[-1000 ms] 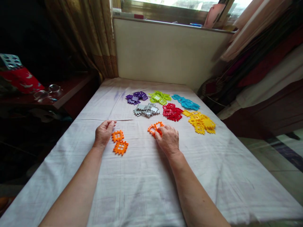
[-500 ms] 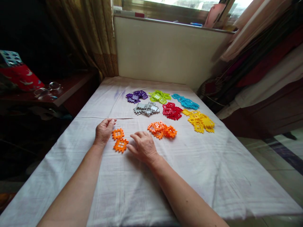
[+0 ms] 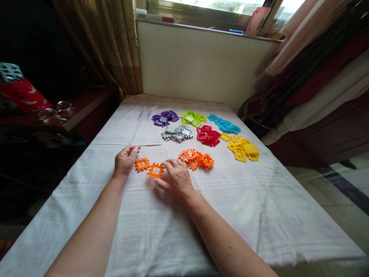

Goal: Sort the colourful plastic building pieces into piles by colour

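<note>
My right hand (image 3: 178, 180) pinches the right side of an orange square interlocking plastic piece (image 3: 156, 170), which has a window-like grid and notched edges. The piece is tilted and looks raised off the cloth. Just left of it, a second orange grid piece (image 3: 142, 164) lies flat. Beside that one is my left hand (image 3: 125, 161), closed, thumb and fingers pressed together; whatever they hold, if anything, is hidden. Beyond my right hand sits a heap of orange pieces (image 3: 197, 158).
A pale cloth covers the table (image 3: 138, 231). Sorted heaps lie farther back: purple (image 3: 165, 118), grey (image 3: 177, 133), lime green (image 3: 193, 118), red (image 3: 208, 135), blue (image 3: 224, 124) and yellow (image 3: 242, 147). Glasses (image 3: 56, 110) rest on a dark side table at left.
My right hand has taken hold of the nearer orange piece and shifted it up and to the right. My left hand stays almost in place.
</note>
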Motion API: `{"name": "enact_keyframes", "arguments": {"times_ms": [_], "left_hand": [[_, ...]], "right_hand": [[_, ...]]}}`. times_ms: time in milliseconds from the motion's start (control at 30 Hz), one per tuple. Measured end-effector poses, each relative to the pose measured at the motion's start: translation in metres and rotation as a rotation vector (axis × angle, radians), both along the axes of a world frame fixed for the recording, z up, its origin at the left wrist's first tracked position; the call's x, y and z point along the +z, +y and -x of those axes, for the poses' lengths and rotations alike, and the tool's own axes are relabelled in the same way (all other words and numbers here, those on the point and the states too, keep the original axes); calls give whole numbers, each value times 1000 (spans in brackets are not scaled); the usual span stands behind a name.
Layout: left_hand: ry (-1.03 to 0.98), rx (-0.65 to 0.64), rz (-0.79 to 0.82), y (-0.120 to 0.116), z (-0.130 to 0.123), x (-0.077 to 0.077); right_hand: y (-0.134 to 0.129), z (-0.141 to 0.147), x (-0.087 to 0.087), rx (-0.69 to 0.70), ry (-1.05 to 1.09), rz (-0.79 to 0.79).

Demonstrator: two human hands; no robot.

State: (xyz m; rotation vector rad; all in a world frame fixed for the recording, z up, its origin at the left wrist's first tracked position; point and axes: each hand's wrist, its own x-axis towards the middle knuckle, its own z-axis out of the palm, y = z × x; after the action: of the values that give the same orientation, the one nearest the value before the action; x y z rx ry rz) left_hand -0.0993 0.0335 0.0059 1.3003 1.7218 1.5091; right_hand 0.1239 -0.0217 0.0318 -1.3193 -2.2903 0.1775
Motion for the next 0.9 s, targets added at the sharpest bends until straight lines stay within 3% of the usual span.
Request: {"name": "enact_keyframes", "arguments": {"times_ms": [133, 233, 433, 600, 767, 900], "left_hand": [[3, -13, 16, -2, -1, 1], [-18, -23, 22, -5, -6, 3], [-286, 38, -6, -4, -22, 5], [-500, 28, -1, -8, -40, 10], [-774, -155, 107, -23, -66, 20], [-821, -250, 149, -26, -68, 25]], "right_hand": [[19, -43, 2, -295, 24, -147], [29, -69, 2, -487, -8, -138], [33, -79, -2, -585, -60, -124], [28, -63, 1, -468, 1, -159], [16, -35, 2, -123, -7, -45], [7, -17, -1, 55, -43, 36]]}}
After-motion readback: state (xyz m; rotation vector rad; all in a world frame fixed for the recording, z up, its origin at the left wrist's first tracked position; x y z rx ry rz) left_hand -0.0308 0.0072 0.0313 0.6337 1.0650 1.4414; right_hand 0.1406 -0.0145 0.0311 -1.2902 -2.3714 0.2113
